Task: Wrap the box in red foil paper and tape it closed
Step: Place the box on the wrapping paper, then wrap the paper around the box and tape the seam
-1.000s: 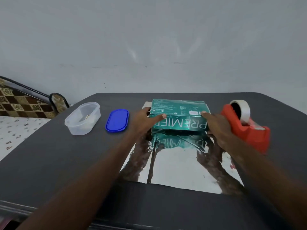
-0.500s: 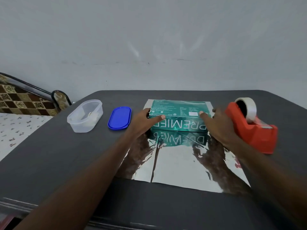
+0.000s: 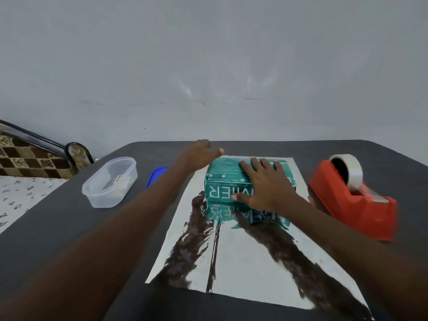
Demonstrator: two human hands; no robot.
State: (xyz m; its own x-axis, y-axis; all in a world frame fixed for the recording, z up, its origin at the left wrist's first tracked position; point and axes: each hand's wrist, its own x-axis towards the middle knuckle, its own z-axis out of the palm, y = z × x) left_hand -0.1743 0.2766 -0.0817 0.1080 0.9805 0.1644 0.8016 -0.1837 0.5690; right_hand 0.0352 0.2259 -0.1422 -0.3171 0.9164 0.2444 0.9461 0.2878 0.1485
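A teal box (image 3: 222, 179) with white lettering lies near the far end of a foil sheet (image 3: 245, 258) spread on the dark table, its mirror-silver side up. My right hand (image 3: 266, 184) rests flat on the box top, fingers spread, thumb over the front face. My left hand (image 3: 200, 154) reaches past the box's far left corner, by the sheet's far edge; whether it pinches the foil is not visible. An orange tape dispenser (image 3: 352, 200) with a roll of clear tape (image 3: 347, 170) stands to the right of the sheet.
A clear plastic container (image 3: 110, 181) sits at the left of the dark table (image 3: 58, 223), with its blue lid (image 3: 156, 176) beside it, partly hidden by my left arm. A pale wall rises behind the table. A patterned bed shows at far left.
My left hand left the box's left side and reached to the far edge of the foil. My right hand moved from the box's right end onto its top.
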